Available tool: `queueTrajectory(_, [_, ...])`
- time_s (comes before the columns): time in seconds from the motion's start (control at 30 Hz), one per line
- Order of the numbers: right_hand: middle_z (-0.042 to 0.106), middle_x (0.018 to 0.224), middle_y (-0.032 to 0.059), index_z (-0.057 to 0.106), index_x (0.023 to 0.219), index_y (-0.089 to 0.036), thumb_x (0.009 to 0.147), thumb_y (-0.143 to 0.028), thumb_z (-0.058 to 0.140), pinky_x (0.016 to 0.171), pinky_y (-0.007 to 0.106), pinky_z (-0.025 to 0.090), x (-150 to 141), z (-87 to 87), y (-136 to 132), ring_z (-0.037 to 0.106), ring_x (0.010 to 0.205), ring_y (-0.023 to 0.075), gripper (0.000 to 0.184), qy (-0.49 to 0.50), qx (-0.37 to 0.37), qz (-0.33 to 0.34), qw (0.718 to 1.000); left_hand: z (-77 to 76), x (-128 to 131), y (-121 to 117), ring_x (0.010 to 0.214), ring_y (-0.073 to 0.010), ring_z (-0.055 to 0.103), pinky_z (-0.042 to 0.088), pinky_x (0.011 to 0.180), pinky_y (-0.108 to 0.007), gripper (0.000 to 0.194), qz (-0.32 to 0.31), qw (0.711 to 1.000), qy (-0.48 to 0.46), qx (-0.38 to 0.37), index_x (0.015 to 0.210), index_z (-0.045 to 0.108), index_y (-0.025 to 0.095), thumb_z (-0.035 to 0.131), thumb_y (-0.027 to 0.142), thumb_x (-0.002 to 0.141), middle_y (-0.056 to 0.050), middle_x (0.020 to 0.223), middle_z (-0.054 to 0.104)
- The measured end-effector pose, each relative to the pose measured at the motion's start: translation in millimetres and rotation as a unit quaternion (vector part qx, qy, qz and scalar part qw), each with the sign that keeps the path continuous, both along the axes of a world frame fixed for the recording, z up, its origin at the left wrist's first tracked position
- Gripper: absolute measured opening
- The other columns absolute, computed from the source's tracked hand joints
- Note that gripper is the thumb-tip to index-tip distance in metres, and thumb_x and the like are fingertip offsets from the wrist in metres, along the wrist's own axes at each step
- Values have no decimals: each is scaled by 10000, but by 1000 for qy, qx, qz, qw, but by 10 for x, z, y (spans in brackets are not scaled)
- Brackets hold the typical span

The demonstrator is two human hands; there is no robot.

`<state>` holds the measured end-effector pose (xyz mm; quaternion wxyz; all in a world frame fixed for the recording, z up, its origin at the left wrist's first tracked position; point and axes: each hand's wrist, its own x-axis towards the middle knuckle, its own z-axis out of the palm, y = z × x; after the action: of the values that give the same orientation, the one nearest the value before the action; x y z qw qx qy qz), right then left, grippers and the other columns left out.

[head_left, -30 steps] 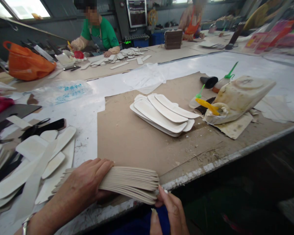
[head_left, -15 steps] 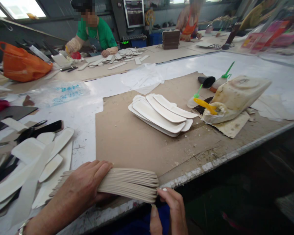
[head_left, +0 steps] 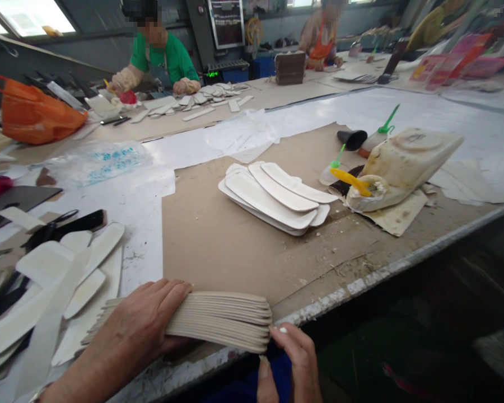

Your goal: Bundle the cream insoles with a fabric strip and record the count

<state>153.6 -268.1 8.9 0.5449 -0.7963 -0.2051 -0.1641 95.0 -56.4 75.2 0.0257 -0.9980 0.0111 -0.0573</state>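
Near the table's front edge, a stack of thin beige strips [head_left: 222,316] with rounded ends lies at a slant, its right end fanned slightly. My left hand [head_left: 145,322] is closed over the stack's middle, thumb below and fingers across the top. Fingertips of my right hand [head_left: 292,358] touch the stack's right end; index finger and thumb are apart, and a white speck sits on the index finger. Beyond the stack, white rounded pieces [head_left: 273,196] are piled on a brown board [head_left: 201,235].
To the right, a stained plastic jug [head_left: 420,159] lies tipped, a yellow handle [head_left: 350,180] in its mouth, beside green-tipped bottles [head_left: 380,140]. More white pieces [head_left: 82,268] and black scissors [head_left: 54,224] lie left. An orange basket [head_left: 37,115] stands across the table, where other people work.
The view has shifted slightly. My left hand still holds the stack, and my right fingers stay at its right end with hardly any movement.
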Motion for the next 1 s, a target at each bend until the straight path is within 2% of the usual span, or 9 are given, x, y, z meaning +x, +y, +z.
queueTrajectory(0.43, [530,1033,84,522,1057,-195,793,-76,446,805,333,419,47,-28,37,518,950,204,300,-32,34,10,999,33,31,-3,660,-202,576,450,588,-297,478,-17,1000,-19,-10,954,450,190,761,320,615,-13,775,587])
queueTrajectory(0.6, [514,1054,83,512,1075,-187,795,-67,442,820,317,411,49,-16,31,507,967,196,313,-31,33,25,999,14,24,3,659,-199,575,448,590,-293,436,-18,999,-26,-18,957,459,190,728,345,651,-11,773,589])
queueTrajectory(1.0, [564,1000,82,557,1006,-195,798,-113,452,768,327,466,41,-45,52,561,897,198,248,-38,23,-17,999,-7,-6,11,705,-208,573,447,627,-300,538,-8,1000,-14,-16,990,437,187,785,297,595,-18,811,588])
